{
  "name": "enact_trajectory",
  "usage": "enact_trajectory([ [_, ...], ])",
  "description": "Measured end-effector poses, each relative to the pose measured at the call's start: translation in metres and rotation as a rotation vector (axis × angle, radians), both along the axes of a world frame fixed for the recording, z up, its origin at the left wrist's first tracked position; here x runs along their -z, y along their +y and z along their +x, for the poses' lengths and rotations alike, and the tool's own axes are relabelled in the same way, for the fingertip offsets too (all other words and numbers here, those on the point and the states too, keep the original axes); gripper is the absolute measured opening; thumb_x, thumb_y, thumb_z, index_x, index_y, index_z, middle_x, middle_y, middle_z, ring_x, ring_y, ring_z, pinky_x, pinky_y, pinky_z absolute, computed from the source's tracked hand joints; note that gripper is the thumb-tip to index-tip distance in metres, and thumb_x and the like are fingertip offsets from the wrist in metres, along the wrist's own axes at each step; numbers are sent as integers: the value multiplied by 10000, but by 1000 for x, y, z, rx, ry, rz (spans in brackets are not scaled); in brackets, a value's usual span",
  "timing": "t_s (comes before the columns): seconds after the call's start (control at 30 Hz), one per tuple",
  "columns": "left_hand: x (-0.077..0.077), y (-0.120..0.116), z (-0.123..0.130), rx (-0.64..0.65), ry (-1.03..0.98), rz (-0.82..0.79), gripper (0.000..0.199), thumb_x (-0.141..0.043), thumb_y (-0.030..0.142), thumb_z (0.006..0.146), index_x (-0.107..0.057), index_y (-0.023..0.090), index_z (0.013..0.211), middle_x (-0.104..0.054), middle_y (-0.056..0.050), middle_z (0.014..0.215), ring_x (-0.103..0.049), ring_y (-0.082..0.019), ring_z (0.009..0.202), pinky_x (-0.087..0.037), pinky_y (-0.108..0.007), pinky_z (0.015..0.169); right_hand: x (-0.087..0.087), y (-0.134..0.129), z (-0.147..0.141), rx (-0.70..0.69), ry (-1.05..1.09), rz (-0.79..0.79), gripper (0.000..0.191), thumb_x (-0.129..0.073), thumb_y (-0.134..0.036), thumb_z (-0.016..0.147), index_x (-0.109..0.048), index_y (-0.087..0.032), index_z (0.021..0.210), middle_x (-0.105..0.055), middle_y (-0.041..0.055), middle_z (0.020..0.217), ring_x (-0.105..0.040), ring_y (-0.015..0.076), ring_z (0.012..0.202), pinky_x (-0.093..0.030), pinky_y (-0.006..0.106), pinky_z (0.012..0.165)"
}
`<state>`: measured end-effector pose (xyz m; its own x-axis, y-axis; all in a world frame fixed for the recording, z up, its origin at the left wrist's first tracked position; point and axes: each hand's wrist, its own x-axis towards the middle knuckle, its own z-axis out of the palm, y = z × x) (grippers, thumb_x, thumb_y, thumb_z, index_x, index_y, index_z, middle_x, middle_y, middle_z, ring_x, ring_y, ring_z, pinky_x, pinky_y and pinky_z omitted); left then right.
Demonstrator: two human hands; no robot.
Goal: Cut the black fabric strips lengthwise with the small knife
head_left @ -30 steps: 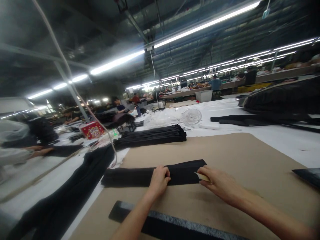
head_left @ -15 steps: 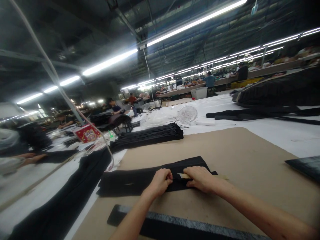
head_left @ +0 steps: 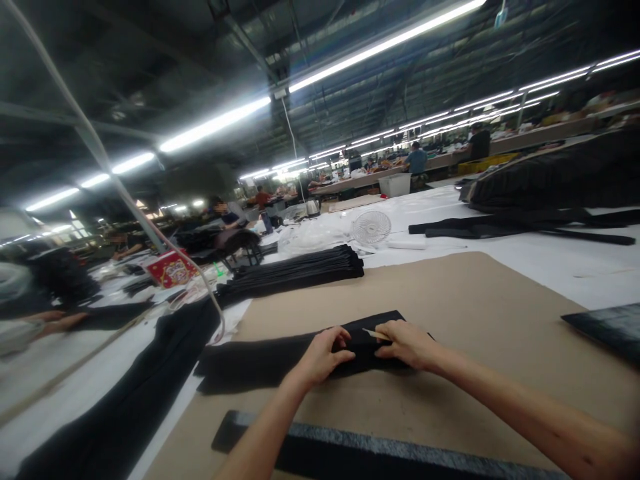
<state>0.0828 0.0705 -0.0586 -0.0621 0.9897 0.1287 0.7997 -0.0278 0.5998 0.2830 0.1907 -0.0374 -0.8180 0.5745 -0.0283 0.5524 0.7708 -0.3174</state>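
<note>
A folded black fabric piece (head_left: 260, 363) lies across the brown board in front of me. My left hand (head_left: 325, 353) rests on its middle, fingers curved, thumb spread apart from them, with nothing visible in the grip. Just to the right, my right hand (head_left: 403, 343) pinches a thin beige strip (head_left: 375, 335), whose pointed end sticks out toward my left hand over the fabric. The rest of the strip is hidden by that hand, so its kind is unclear. Nearer to me, a black strip with a greyish, worn edge (head_left: 320, 450) lies partly under my left forearm.
Brown board (head_left: 480, 293) covers the white table. Behind the fabric sits a stack of black pieces (head_left: 300, 272), then a small fan (head_left: 371, 228). A hanging cable (head_left: 210, 283) drops at left near long black cloth (head_left: 135, 380). Another person's hands (head_left: 55, 323) are far left.
The fingers of my left hand have opened from a pinch. My right hand has turned the beige strip, and its long end past the hand no longer shows. The camera has shifted slightly.
</note>
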Motion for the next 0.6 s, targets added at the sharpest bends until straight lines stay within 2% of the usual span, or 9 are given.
enact_trajectory([
  [0.1,5,1,2,16,-37,-8,329,-726,233,728,-642,224,1046,-664,12,954,-607,-179,898,-461,-278,808,-1,2,2,-14,-16,6,189,-625,-343,871,-618,-173,788,-619,-2,743,-565,163,679,-361,262,584],
  [0.23,8,5,1,23,-57,-6,224,-627,233,805,-664,230,1026,-681,23,935,-619,-176,890,-455,-276,823,0,3,5,-15,-31,59,280,-542,-359,931,-651,-179,747,-632,44,720,-597,202,690,-333,275,583],
  [0.37,6,11,-2,-36,-3,4,166,-612,311,880,-655,181,972,-643,-41,1057,-591,-197,997,-447,-386,926,0,6,5,-32,6,137,187,-537,-269,919,-670,-222,796,-666,48,946,-620,220,827,-311,284,619],
  [0.43,4,12,-5,-56,34,-24,225,-600,364,906,-629,156,988,-620,-60,1086,-589,-201,998,-474,-424,901,0,9,4,-2,26,167,186,-515,-266,929,-662,-231,819,-659,38,993,-617,213,841,-311,286,629],
  [0.6,-6,-5,-21,-13,121,-203,298,-597,397,914,-607,150,1080,-627,-52,1066,-622,-195,928,-533,-395,815,1,28,11,139,-7,218,165,-491,-178,883,-649,-189,835,-665,71,876,-612,234,803,-329,299,628],
])
